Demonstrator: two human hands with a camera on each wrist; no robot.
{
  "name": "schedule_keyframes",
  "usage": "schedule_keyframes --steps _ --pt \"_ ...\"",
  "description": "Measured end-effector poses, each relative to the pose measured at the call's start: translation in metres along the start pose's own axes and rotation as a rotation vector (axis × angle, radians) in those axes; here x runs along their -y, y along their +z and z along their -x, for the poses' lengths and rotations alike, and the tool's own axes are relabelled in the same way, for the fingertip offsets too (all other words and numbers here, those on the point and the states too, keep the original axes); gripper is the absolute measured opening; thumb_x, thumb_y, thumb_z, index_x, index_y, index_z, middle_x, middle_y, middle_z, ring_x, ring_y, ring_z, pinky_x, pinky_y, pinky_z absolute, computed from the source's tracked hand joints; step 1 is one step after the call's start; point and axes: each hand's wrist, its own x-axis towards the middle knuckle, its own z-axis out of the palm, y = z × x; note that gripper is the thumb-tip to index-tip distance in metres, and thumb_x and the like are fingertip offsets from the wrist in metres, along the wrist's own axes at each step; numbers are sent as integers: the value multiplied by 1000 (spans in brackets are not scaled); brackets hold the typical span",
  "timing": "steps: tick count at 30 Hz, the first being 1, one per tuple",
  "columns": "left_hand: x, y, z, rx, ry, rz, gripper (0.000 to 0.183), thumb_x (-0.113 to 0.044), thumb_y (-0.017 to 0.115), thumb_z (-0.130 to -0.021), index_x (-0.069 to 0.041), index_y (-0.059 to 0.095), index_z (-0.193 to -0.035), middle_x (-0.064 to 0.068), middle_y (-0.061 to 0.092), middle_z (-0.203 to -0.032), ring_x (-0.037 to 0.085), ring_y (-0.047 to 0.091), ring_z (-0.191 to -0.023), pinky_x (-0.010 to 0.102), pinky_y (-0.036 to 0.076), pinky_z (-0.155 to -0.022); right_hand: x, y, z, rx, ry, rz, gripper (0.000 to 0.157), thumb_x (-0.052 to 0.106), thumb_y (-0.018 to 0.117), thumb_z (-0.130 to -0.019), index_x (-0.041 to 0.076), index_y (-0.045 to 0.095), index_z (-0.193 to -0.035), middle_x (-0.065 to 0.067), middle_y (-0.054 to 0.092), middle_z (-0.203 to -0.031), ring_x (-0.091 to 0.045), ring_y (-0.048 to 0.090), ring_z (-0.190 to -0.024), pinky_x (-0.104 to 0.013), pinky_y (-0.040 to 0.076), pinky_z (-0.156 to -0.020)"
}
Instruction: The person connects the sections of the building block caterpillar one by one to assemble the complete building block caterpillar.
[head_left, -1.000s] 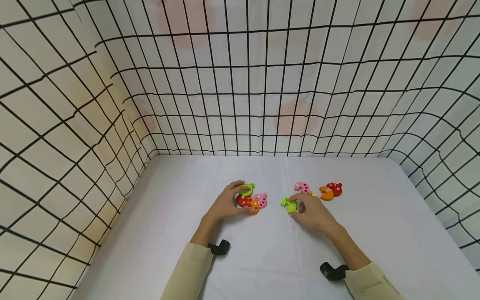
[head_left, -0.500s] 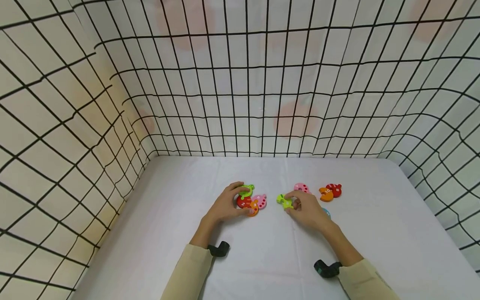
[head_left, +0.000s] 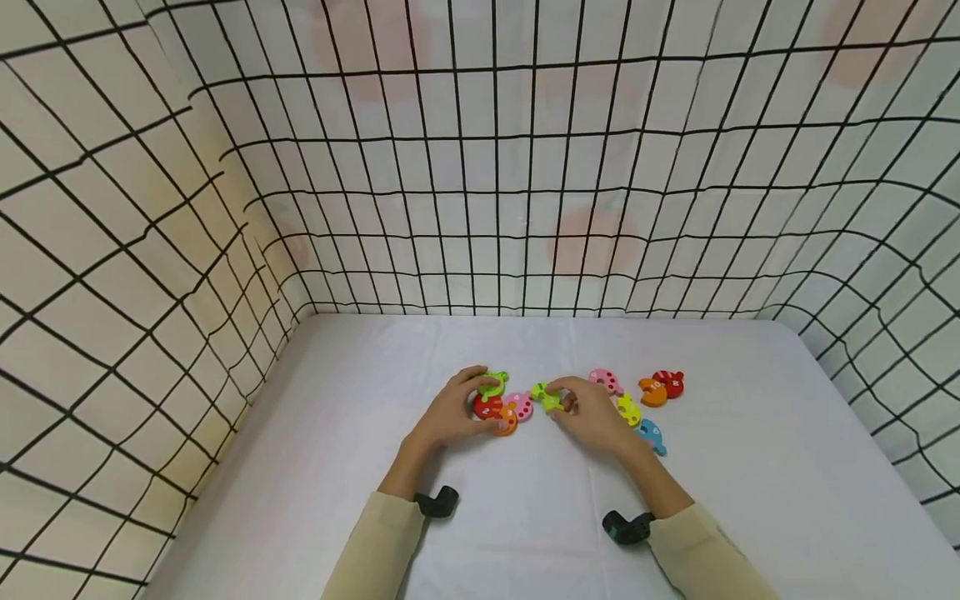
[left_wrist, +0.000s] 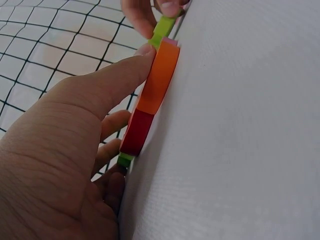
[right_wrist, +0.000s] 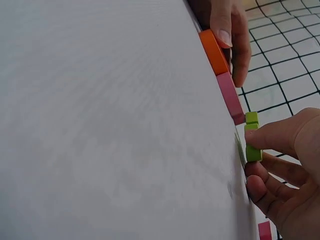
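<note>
My left hand (head_left: 442, 414) curls round a joined group of flat, numbered puzzle pieces. Its thumb lies on the orange piece (head_left: 508, 420) and its fingers reach over the green piece (head_left: 496, 383) at the far side. A red piece (head_left: 486, 407) sits between these, and a pink piece (head_left: 521, 405) is on the right of the group. My right hand (head_left: 591, 414) pinches another green puzzle piece (head_left: 548, 398) between thumb and fingers, close to the pink one. In the right wrist view this green piece (right_wrist: 253, 142) sits slightly above the white cloth, right at the pink piece's (right_wrist: 230, 97) end.
Beside my right hand lie a pink piece (head_left: 604, 380), a yellow piece (head_left: 628, 410) and a blue piece (head_left: 651, 436). Farther right, an orange piece (head_left: 652, 392) touches a red one (head_left: 670, 382). Black wire mesh (head_left: 495, 192) walls the white table (head_left: 525, 517) at back and sides.
My right hand has moved left with the green puzzle piece, up to the group at my left hand. The yellow and blue pieces have come into view. My left hand stays in place.
</note>
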Motion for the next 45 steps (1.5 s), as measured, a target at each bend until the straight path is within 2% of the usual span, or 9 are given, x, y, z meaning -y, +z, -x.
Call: schedule_keyframes --steps 7,17,24,29,35,45 --pt "0 0 0 -10 9 -7 67 -48 84 -80 -28 62 -140 0 42 -161 29 42 -148 57 39 -118 3 9 -10 -3 -8 -5 34 13 76 -93 15 69 -126 0 67 -99 -17 56 -84 -28 51 -74" --pt "-1 0 2 -11 11 -6 67 -48 84 -80 -28 62 -140 0 43 -160 28 42 -148 56 39 -118 12 9 -12 11 -2 18 33 11 76 -93 12 69 -125 -2 64 -92 -17 53 -80 -28 48 -70" --pt "-1 0 4 -19 4 -3 66 -47 83 -81 -27 62 -140 0 43 -160 28 42 -148 57 39 -118 16 12 -13 27 -41 73 33 11 76 -93 10 70 -125 -2 65 -100 -16 54 -82 -27 49 -71" --pt "-1 0 2 -8 -7 -7 65 -48 82 -82 -29 62 -141 -2 42 -161 27 41 -149 57 38 -119 18 13 -15 50 -16 102 33 11 76 -93 10 70 -126 -3 64 -103 -16 53 -82 -26 49 -71" --pt "-1 -1 -1 -28 6 -7 65 -46 84 -81 -28 63 -139 -1 44 -159 27 43 -148 55 39 -119 21 11 -16 62 -11 93 34 11 74 -94 10 69 -128 -4 64 -106 -18 54 -86 -29 49 -74" --pt "-1 1 -1 -20 9 -1 66 -46 84 -81 -27 62 -140 0 43 -160 27 42 -148 55 39 -119 19 10 -12 73 0 91 35 12 74 -94 9 68 -129 -6 65 -111 -19 55 -89 -29 50 -76"
